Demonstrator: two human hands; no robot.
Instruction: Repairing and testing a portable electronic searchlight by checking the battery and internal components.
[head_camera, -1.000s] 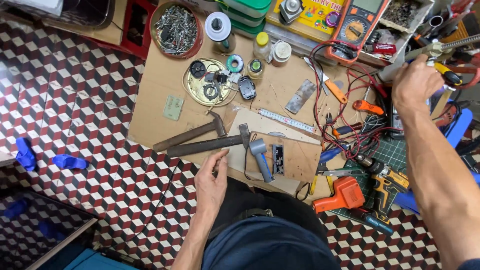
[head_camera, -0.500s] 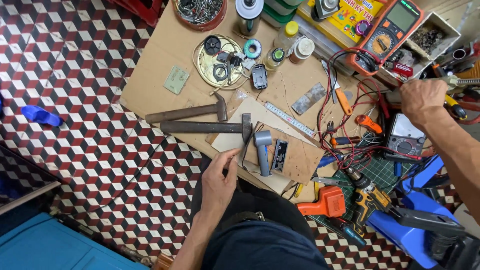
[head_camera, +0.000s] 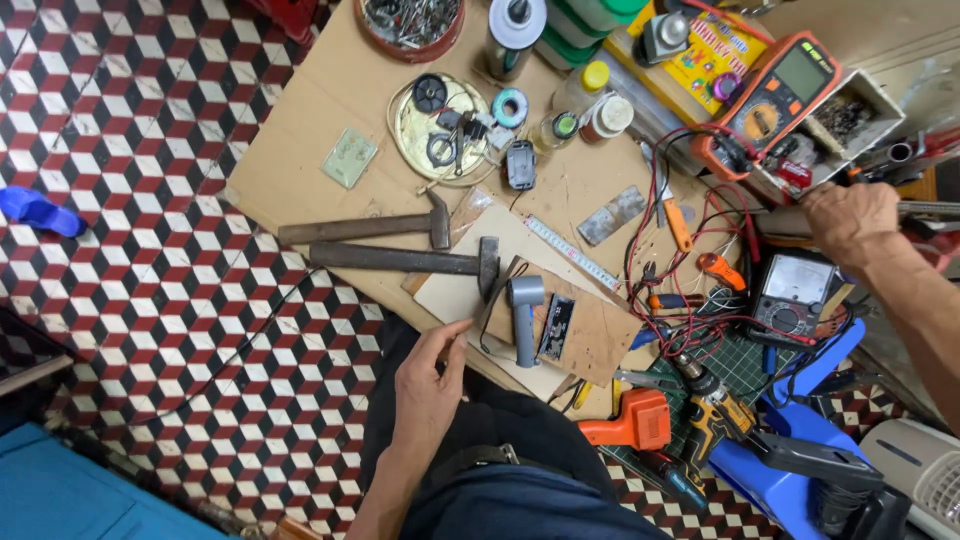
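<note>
Two hammers (head_camera: 400, 245) lie side by side on the cardboard sheet (head_camera: 330, 110); at their 3 o'clock the grey tool (head_camera: 524, 318) rests on a board (head_camera: 590, 340); the round tin (head_camera: 425, 130) sits at 12 o'clock; the multimeter (head_camera: 775, 100) at 2 o'clock; the drill (head_camera: 715, 410) at 4 o'clock.

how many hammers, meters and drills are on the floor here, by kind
hammers: 2
meters: 2, one orange, one grey
drills: 2, one orange, one yellow and black
total: 6

Single head view, straight down over cluttered floor workspace (head_camera: 330, 110)
</note>
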